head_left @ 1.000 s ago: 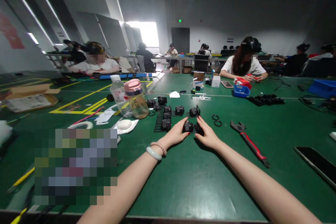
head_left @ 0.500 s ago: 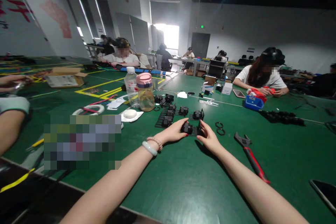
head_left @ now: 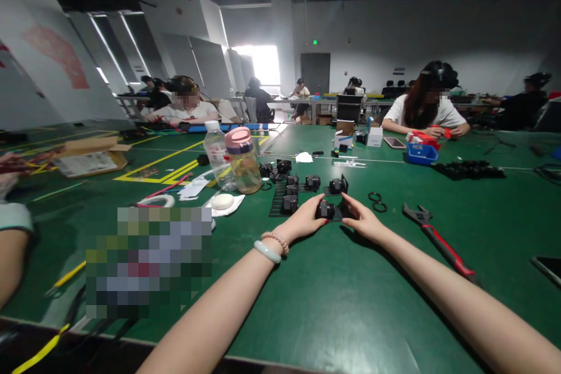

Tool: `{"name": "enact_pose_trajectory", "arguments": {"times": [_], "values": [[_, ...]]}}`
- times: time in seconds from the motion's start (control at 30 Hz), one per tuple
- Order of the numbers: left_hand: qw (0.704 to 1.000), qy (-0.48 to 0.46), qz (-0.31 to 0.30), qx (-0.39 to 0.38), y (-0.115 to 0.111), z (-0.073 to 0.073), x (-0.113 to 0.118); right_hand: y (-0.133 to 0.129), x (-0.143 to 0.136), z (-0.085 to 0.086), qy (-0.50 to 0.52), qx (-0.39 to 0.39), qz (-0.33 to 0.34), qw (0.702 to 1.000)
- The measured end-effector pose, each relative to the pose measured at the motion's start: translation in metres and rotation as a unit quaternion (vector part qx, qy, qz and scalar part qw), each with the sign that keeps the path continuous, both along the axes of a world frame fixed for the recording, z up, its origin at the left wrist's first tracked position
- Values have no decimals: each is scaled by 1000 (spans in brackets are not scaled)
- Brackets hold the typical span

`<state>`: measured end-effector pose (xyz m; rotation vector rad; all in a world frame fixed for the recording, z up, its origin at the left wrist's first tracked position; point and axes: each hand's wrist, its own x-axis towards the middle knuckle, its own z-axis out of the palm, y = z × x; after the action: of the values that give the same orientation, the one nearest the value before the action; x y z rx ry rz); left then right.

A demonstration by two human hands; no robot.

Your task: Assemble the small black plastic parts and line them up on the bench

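Note:
My left hand [head_left: 305, 218] has its thumb and fingers closed around the rounded end of a black plastic fitting with a flat base [head_left: 326, 209]. At the other end of that piece, my right hand [head_left: 366, 219] pinches its dark upright plate, partly hidden by the fingers. The piece rests on or just over the green table [head_left: 333, 292]. Just behind it stands a similar black fitting [head_left: 337, 185], with another one [head_left: 312, 182] to its left. Several more sit in a row on a slatted black base [head_left: 277, 201]. Two black rings [head_left: 377, 207] lie right of my right hand.
An adjustable wrench [head_left: 442, 245] with a red-black handle lies on the right. Left of the fittings stand a clear bottle [head_left: 217, 155] and a pink-lidded cup [head_left: 243, 166]. A blue bin [head_left: 421, 152] is farther back, near a seated person [head_left: 427, 99]. Another person's arm [head_left: 13, 251] reaches in at left.
The view has swung slightly to the right. Both hands stay on the same black fitting, and the surrounding parts lie as before.

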<state>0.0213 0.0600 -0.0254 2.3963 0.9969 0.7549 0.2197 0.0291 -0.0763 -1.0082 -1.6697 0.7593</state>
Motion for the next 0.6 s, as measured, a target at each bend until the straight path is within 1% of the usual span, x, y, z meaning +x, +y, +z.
{"name": "enact_pose_trajectory", "arguments": {"times": [0.07,0.2,0.4,0.6], "values": [[1000,1,-6,7,0,-2,-1,-2,-1,-1,-12,11,-10,1000],[999,18,-20,23,-2,-4,-8,-8,-3,0,-74,34,-23,996],[998,40,-43,26,-6,2,-20,-17,-2,11,-151,61,-2,987],[996,58,-43,52,-8,6,-22,-22,-3,18,-203,88,4,975]]}}
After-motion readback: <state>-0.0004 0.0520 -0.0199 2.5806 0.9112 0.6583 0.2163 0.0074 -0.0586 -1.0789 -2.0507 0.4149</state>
